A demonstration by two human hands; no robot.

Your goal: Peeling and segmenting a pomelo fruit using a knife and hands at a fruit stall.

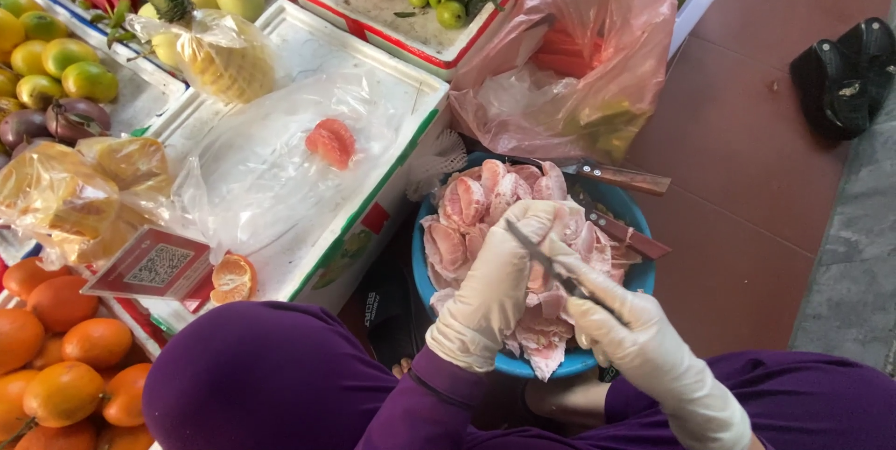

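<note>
A blue bowl (pixel 627 205) on the floor holds several pink pomelo segments (pixel 471 203). Over it, my gloved left hand (pixel 495 287) grips one pink segment (pixel 569 226). My gloved right hand (pixel 621 319) holds a small knife (pixel 551 261) whose thin blade lies across that segment. Both hands wear white gloves, with purple sleeves behind them. Peeled membrane scraps hang over the bowl's near rim.
Two wooden-handled knives (pixel 621 176) rest on the bowl's far rim. A white foam box (pixel 317 49) to the left carries a clear bag with one peeled segment (pixel 331 142). Oranges (pixel 56 357), a bagged pineapple (pixel 219 53), a pink plastic bag (pixel 579 58) and black shoes (pixel 845 77) surround it.
</note>
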